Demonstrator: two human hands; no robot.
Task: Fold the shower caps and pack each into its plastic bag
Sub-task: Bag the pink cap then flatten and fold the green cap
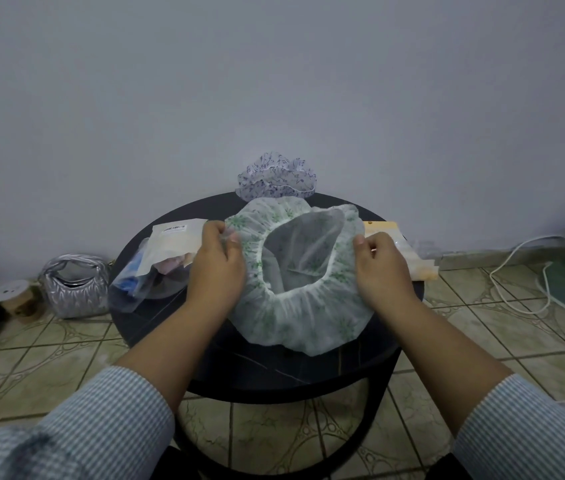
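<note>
In the head view, the left hand and right hand are each pinching opposite edges of the green-print shower cap over the round table, stretching its opening side to side, equally near.

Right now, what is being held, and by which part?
The green-print shower cap, pinched at opposite sides of its ruffled edge by the left hand and right hand.
</note>
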